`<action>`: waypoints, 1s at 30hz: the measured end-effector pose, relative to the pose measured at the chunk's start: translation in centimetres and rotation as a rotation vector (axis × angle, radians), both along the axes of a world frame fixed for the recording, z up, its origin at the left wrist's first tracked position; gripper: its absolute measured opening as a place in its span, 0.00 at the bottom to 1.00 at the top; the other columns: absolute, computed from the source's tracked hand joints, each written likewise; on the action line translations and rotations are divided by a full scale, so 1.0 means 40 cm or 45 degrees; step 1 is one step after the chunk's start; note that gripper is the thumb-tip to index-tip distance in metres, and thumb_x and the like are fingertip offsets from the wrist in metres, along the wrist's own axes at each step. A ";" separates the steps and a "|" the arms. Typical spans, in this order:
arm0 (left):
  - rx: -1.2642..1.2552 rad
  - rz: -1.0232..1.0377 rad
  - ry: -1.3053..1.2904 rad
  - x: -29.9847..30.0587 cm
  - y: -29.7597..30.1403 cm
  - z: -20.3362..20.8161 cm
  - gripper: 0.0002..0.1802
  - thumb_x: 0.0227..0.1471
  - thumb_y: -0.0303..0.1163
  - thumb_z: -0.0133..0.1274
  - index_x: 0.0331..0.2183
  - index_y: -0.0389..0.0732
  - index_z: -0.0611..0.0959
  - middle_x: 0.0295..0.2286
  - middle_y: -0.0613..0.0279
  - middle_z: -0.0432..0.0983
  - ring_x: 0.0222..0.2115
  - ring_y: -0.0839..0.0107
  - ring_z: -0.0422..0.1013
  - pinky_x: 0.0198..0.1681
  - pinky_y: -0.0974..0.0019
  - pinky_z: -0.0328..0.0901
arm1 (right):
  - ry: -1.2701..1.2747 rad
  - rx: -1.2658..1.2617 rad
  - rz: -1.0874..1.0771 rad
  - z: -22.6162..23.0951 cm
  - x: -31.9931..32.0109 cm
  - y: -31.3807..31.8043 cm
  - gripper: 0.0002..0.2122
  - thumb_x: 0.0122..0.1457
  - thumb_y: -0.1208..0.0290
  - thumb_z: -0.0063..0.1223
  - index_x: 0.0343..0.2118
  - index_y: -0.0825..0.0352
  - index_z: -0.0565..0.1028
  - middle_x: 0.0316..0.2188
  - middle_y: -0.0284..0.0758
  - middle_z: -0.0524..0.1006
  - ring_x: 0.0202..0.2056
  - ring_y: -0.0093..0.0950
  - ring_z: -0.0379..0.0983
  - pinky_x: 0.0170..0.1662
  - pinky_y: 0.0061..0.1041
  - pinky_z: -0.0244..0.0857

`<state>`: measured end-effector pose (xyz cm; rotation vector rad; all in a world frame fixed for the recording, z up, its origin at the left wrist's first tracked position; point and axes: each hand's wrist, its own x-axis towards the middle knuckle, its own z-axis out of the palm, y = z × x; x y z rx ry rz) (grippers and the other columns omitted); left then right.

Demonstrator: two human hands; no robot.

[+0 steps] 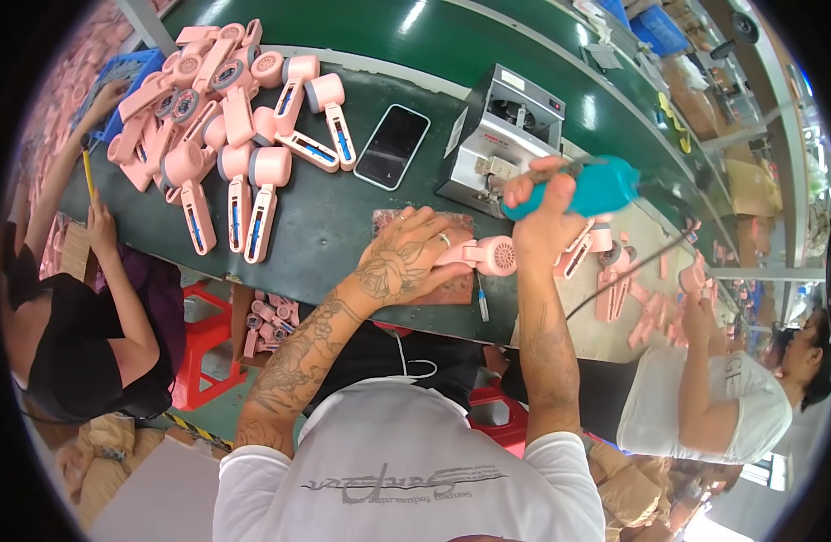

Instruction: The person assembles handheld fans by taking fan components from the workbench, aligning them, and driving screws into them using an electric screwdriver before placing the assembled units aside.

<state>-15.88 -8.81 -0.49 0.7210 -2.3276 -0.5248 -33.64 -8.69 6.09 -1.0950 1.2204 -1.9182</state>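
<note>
My left hand is closed over a pink handheld fan, pressing it onto a reddish-brown pad at the table's near edge. The fan's round grilled head sticks out to the right of my fingers; most of its handle is hidden beneath them. My right hand grips a teal power screwdriver, slightly blurred, held up in front of a grey metal screw feeder. The screwdriver's tip is not clearly visible. Beside the pad lies a thin tool with a light blue part.
Many pink fans are heaped at the left, several with open handles. A phone lies behind my left hand. A dark cord crosses at right. Co-workers sit on both sides, the right one handling pink parts. A green conveyor runs behind.
</note>
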 end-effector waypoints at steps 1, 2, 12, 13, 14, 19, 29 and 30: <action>0.003 0.011 -0.008 0.003 0.001 0.001 0.26 0.51 0.48 0.61 0.47 0.42 0.82 0.41 0.57 0.75 0.43 0.55 0.70 0.51 0.53 0.64 | -0.016 -0.056 0.040 -0.001 -0.001 0.018 0.20 0.66 0.53 0.51 0.38 0.71 0.70 0.19 0.31 0.68 0.21 0.23 0.67 0.24 0.24 0.62; -0.010 0.010 -0.020 0.007 -0.001 0.004 0.26 0.50 0.48 0.61 0.47 0.42 0.82 0.41 0.57 0.75 0.43 0.55 0.70 0.51 0.53 0.64 | -0.032 -0.112 0.079 -0.002 -0.001 0.032 0.21 0.66 0.52 0.51 0.39 0.72 0.70 0.19 0.32 0.68 0.21 0.24 0.67 0.24 0.24 0.62; 0.144 -0.003 -0.072 0.007 -0.003 0.023 0.27 0.52 0.51 0.58 0.48 0.43 0.81 0.43 0.58 0.75 0.46 0.55 0.69 0.54 0.51 0.62 | 0.137 -0.047 0.100 0.014 0.026 0.082 0.31 0.58 0.38 0.53 0.38 0.71 0.68 0.18 0.33 0.67 0.19 0.25 0.64 0.24 0.27 0.61; 0.201 -0.032 -0.125 0.011 -0.003 0.025 0.27 0.55 0.51 0.55 0.51 0.45 0.79 0.46 0.59 0.74 0.49 0.55 0.68 0.58 0.49 0.60 | 0.108 -0.023 0.102 0.014 0.028 0.083 0.32 0.58 0.38 0.53 0.38 0.71 0.68 0.18 0.33 0.67 0.19 0.25 0.64 0.24 0.27 0.61; 0.202 -0.025 -0.129 0.013 -0.004 0.026 0.27 0.55 0.51 0.55 0.51 0.45 0.79 0.46 0.59 0.74 0.49 0.55 0.68 0.58 0.49 0.60 | 0.103 -0.023 0.108 0.014 0.030 0.084 0.32 0.58 0.38 0.53 0.38 0.71 0.68 0.18 0.33 0.67 0.19 0.25 0.64 0.24 0.27 0.61; 0.073 -0.055 0.094 0.008 -0.006 0.016 0.19 0.51 0.43 0.61 0.43 0.44 0.85 0.40 0.62 0.79 0.40 0.60 0.72 0.46 0.57 0.66 | 0.048 -0.077 0.138 0.017 0.046 0.094 0.33 0.57 0.35 0.51 0.38 0.70 0.68 0.18 0.33 0.65 0.19 0.24 0.63 0.23 0.27 0.60; -0.018 -0.022 0.118 0.009 -0.005 0.001 0.13 0.51 0.38 0.60 0.41 0.48 0.85 0.41 0.71 0.80 0.43 0.69 0.72 0.48 0.62 0.68 | -0.019 -0.060 0.209 0.017 0.074 0.098 0.33 0.58 0.34 0.47 0.39 0.68 0.68 0.16 0.31 0.64 0.18 0.25 0.62 0.23 0.27 0.59; -0.017 -0.021 0.118 0.009 -0.005 0.000 0.13 0.51 0.38 0.60 0.41 0.48 0.85 0.41 0.71 0.80 0.43 0.69 0.72 0.48 0.62 0.68 | -0.019 -0.059 0.210 0.017 0.073 0.099 0.33 0.58 0.34 0.47 0.39 0.68 0.68 0.16 0.31 0.64 0.18 0.25 0.62 0.23 0.27 0.59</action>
